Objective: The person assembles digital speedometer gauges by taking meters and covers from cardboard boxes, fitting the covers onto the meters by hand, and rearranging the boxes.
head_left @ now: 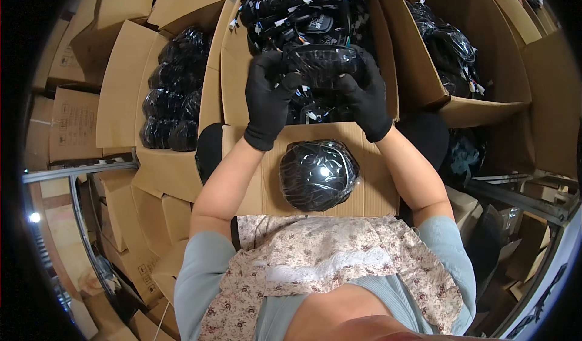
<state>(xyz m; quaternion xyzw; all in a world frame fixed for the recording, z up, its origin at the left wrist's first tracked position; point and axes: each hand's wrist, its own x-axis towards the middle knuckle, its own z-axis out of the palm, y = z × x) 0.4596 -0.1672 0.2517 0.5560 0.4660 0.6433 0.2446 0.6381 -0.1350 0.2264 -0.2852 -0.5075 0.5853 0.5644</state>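
Two gloved hands are before us, and both are closed around the same thing: the left hand (265, 101) and the right hand (372, 101) grip a plastic-wrapped black part (321, 63) from its two ends, thumbs on the near side. We see it held up over the near half of the middle box (234, 68), above a loose heap of black parts (303, 23) with small white plugs on their wires. Nearer us, between the forearms and well below the hands, a round black bundle (319, 174) in shiny clear wrap rests on a cardboard flap (381, 180), apart from the held part. To our left, an open box (124, 86) holds wrapped black bundles (173, 101) stacked in rows. To our right, another open box (485, 112) holds more black parts in clear wrap (448, 53). A flowered apron (327, 241) with white lace lies just below the flap.
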